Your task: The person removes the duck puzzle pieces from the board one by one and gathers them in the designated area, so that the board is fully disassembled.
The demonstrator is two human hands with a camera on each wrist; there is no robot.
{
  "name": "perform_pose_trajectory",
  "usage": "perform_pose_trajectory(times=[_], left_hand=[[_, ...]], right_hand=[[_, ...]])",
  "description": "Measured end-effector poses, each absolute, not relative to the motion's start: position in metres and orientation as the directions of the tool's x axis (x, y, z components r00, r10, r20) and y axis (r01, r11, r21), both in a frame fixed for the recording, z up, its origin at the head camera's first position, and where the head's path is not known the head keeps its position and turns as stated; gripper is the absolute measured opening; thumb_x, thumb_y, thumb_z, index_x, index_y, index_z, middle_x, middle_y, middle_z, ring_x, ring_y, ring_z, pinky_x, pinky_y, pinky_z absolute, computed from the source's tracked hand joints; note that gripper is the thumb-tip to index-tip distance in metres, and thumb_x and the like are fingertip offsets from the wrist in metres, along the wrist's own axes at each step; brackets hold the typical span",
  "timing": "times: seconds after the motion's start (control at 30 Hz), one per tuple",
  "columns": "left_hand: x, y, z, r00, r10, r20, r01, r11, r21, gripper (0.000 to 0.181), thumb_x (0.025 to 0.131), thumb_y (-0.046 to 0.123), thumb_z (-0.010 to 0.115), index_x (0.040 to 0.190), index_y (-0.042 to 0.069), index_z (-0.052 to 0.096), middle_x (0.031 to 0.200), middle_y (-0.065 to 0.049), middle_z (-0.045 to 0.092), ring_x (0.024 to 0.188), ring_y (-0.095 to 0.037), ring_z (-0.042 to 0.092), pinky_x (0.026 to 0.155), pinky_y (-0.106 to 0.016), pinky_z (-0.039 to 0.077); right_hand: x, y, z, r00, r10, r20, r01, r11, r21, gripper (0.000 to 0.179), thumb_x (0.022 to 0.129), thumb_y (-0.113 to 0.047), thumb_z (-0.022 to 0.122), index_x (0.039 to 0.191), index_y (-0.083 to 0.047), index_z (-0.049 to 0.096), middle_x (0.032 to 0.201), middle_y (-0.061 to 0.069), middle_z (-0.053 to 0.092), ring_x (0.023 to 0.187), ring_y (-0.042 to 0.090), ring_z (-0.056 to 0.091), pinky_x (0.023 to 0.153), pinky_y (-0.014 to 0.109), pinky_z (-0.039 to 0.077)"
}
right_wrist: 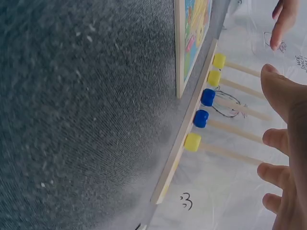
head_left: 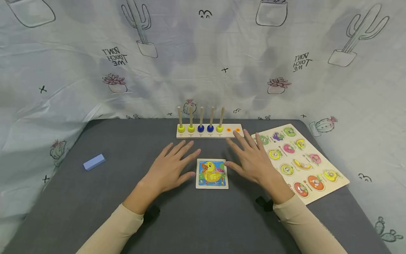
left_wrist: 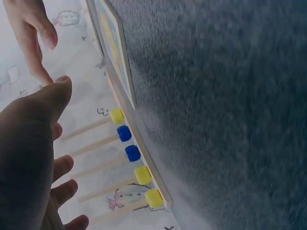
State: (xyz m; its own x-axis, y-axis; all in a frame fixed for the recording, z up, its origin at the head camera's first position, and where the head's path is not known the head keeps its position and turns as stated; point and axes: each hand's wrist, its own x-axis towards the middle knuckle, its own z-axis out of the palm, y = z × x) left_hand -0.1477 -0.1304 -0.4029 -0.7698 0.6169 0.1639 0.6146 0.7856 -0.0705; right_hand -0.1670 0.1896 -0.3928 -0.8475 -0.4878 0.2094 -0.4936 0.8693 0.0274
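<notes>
A small square duck puzzle [head_left: 211,173] lies on the grey table between the two hands. My left hand [head_left: 169,168] is spread palm down on its left side, fingers extended and holding nothing. On the other side my right hand [head_left: 252,160] has its fingers spread too, its thumb tip overlapping the puzzle's right edge in the head view. Behind the hands stands a wooden peg board [head_left: 207,135] with upright pegs carrying yellow beads [left_wrist: 142,175] and blue beads [right_wrist: 208,97]. The right fingertips overlap that board's right end in the head view.
A wooden fruit puzzle board [head_left: 309,168] with knobbed pieces lies at the right, partly behind the right hand and forearm. Off to the left is a light blue block [head_left: 94,162]. A patterned cloth [head_left: 203,60] hangs behind the table [head_left: 203,222].
</notes>
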Motion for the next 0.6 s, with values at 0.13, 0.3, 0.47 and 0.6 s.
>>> perform_pose_trajectory(times=[0.13, 0.3, 0.47, 0.6], left_hand=[[-0.144, -0.128, -0.406, -0.756, 0.64, 0.139, 0.641, 0.767, -0.042, 0.075, 0.1, 0.059, 0.056, 0.164, 0.031, 0.028, 0.17, -0.005, 0.025, 0.155, -0.029, 0.026, 0.121, -0.057, 0.026], [-0.139, -0.121, -0.408, -0.741, 0.666, 0.088, 0.667, 0.745, -0.02, 0.073, 0.101, 0.058, 0.056, 0.163, 0.029, 0.032, 0.168, -0.006, 0.03, 0.151, -0.03, 0.034, 0.119, -0.055, 0.031], [-0.134, -0.11, -0.41, -0.727, 0.686, 0.041, 0.686, 0.728, -0.004, 0.072, 0.1, 0.061, 0.055, 0.162, 0.029, 0.035, 0.167, -0.005, 0.034, 0.15, -0.028, 0.036, 0.118, -0.052, 0.033], [-0.132, -0.103, -0.407, -0.719, 0.694, 0.046, 0.695, 0.719, 0.008, 0.07, 0.1, 0.06, 0.057, 0.16, 0.03, 0.039, 0.164, -0.004, 0.039, 0.148, -0.027, 0.039, 0.116, -0.051, 0.037]], right_hand=[[-0.167, 0.189, -0.396, -0.842, -0.499, 0.204, -0.514, 0.858, -0.023, 0.08, 0.096, -0.063, 0.06, 0.161, -0.024, 0.037, 0.169, 0.011, 0.026, 0.158, 0.039, 0.011, 0.122, 0.065, 0.008], [-0.173, 0.19, -0.401, -0.812, -0.555, 0.179, -0.581, 0.799, -0.158, 0.074, 0.099, -0.053, 0.064, 0.16, -0.02, 0.039, 0.165, 0.014, 0.033, 0.154, 0.044, 0.019, 0.12, 0.066, 0.015], [-0.18, 0.19, -0.405, -0.775, -0.616, 0.141, -0.628, 0.724, -0.285, 0.068, 0.101, -0.044, 0.064, 0.159, -0.018, 0.041, 0.164, 0.015, 0.034, 0.153, 0.044, 0.022, 0.119, 0.067, 0.02], [-0.187, 0.189, -0.407, -0.748, -0.647, 0.151, -0.655, 0.68, -0.33, 0.06, 0.105, -0.037, 0.06, 0.158, -0.015, 0.042, 0.162, 0.018, 0.036, 0.152, 0.047, 0.024, 0.115, 0.07, 0.024]])
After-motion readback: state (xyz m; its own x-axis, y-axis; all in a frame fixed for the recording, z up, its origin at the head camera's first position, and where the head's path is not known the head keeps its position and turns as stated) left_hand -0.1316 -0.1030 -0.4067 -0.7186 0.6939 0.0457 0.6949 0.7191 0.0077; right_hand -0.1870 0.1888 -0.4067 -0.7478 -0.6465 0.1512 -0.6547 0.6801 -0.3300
